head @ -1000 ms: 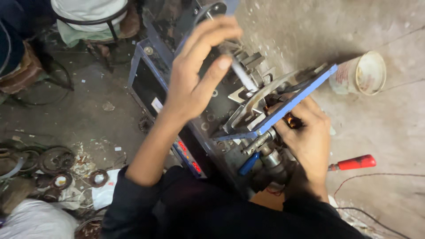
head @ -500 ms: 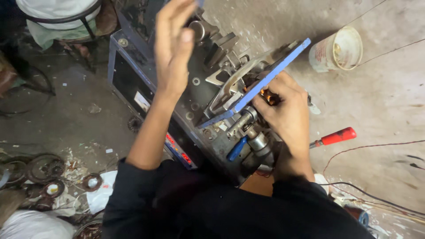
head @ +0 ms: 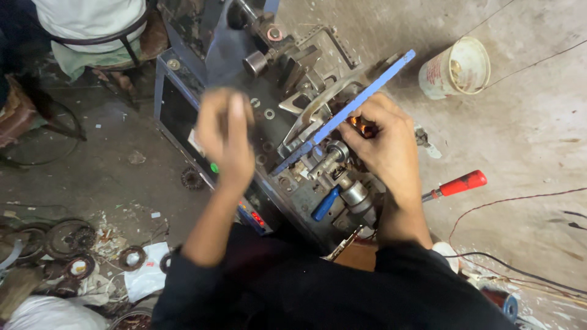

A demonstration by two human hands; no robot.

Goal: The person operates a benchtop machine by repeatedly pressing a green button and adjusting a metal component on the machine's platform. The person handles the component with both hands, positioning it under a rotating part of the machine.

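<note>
Hands at a coil winding machine [head: 287, 122]

Right hand [head: 385, 143] closed around the copper-wound coil [head: 361, 126] under the blue plate [head: 348, 110] — left hand [head: 226, 131] blurred, its grip unclear.

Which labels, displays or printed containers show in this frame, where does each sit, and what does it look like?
Small display of red lit digits: machine's front panel, below the blurred left hand.
White rectangular sticker: machine's dark side face, partly hidden by that hand.
White cylindrical container with red print: lying on the concrete floor, upper right.
</note>
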